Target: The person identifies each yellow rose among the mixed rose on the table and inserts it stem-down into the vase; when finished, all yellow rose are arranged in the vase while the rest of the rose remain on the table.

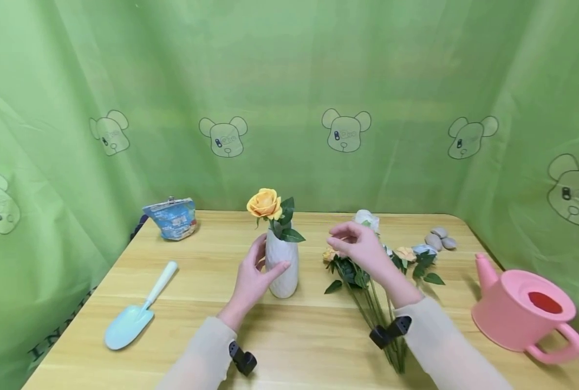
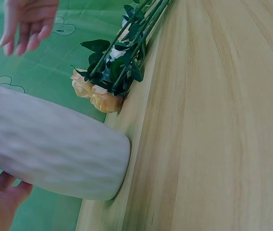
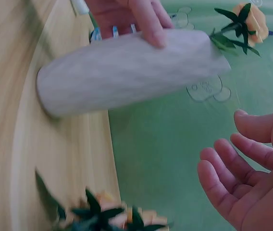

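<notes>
A white textured vase (image 1: 283, 265) stands upright on the table, holding one yellow-orange rose (image 1: 265, 205) with green leaves. My left hand (image 1: 256, 276) grips the vase from its left side, thumb across the front and fingers behind; the left wrist view shows the vase (image 2: 55, 144) between thumb and fingers. My right hand (image 1: 359, 246), loosely curled around nothing, hovers right of the vase above a bunch of artificial flowers (image 1: 367, 287). In the right wrist view its palm and fingers (image 3: 223, 178) show apart from the vase. The right hand and forearm partly hide the bunch.
A pink watering can (image 1: 518, 311) stands at the right. Several grey stones (image 1: 434, 241) lie at the back right. On the left are a light-blue trowel (image 1: 129, 325) and a blue clipped bag (image 1: 176, 219). A green curtain (image 1: 289, 65) surrounds the wooden table (image 1: 289, 346).
</notes>
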`<action>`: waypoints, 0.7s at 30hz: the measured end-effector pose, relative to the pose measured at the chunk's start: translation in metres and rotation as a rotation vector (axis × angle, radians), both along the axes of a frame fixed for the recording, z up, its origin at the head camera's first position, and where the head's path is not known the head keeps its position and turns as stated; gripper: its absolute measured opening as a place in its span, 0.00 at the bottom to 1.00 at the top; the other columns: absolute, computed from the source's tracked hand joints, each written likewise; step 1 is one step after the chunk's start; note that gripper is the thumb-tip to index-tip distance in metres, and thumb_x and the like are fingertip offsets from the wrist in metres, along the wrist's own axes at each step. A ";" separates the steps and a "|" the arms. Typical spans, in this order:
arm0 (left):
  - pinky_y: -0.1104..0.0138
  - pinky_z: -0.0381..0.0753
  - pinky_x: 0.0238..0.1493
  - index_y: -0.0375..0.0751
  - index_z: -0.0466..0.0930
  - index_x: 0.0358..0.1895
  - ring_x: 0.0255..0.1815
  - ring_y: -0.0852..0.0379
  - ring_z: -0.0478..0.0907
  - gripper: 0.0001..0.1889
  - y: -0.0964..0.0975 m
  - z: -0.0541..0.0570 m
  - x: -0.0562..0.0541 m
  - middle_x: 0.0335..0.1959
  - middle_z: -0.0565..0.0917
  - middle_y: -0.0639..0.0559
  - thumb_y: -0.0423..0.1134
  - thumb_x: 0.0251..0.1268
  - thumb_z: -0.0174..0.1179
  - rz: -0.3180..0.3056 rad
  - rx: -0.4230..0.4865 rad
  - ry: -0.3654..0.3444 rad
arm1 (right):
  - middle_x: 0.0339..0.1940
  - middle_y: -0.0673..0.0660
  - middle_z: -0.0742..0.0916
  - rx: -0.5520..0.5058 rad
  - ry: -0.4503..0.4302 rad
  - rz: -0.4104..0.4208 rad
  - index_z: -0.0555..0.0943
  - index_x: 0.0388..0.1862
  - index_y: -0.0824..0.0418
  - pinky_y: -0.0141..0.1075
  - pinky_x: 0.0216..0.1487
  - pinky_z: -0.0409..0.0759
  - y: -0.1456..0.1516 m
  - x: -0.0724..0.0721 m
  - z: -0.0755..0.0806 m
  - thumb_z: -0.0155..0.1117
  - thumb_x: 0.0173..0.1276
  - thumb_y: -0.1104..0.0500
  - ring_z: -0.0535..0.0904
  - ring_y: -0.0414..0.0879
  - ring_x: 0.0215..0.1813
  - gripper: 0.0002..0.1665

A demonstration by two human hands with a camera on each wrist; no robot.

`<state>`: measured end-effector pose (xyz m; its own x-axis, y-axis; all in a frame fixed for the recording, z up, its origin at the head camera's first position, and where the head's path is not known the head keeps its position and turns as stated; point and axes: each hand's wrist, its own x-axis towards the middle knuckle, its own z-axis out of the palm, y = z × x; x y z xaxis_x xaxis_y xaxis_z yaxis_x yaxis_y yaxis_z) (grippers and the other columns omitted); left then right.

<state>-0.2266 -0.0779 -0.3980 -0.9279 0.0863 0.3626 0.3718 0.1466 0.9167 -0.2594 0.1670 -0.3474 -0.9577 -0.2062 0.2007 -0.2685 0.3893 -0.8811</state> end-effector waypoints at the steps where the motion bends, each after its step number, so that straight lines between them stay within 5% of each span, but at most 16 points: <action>1: 0.55 0.68 0.60 0.40 0.59 0.68 0.62 0.48 0.68 0.38 0.000 0.000 0.000 0.63 0.70 0.41 0.40 0.55 0.67 -0.001 0.000 0.000 | 0.39 0.62 0.83 -0.001 -0.008 -0.002 0.77 0.48 0.67 0.38 0.36 0.81 0.005 0.002 -0.002 0.65 0.63 0.56 0.79 0.54 0.39 0.19; 9: 0.55 0.69 0.59 0.41 0.60 0.68 0.61 0.48 0.68 0.37 -0.001 -0.001 0.000 0.62 0.70 0.42 0.40 0.55 0.67 0.006 -0.004 -0.001 | 0.40 0.62 0.82 0.028 -0.022 -0.048 0.75 0.50 0.69 0.39 0.37 0.81 0.042 0.021 -0.015 0.64 0.63 0.56 0.79 0.47 0.37 0.21; 21: 0.55 0.68 0.60 0.42 0.59 0.68 0.62 0.47 0.67 0.37 0.000 -0.001 0.001 0.63 0.69 0.42 0.39 0.55 0.67 0.003 -0.003 -0.012 | 0.38 0.65 0.82 0.023 -0.147 -0.108 0.73 0.51 0.72 0.43 0.36 0.82 0.072 0.036 -0.057 0.65 0.62 0.61 0.80 0.50 0.35 0.22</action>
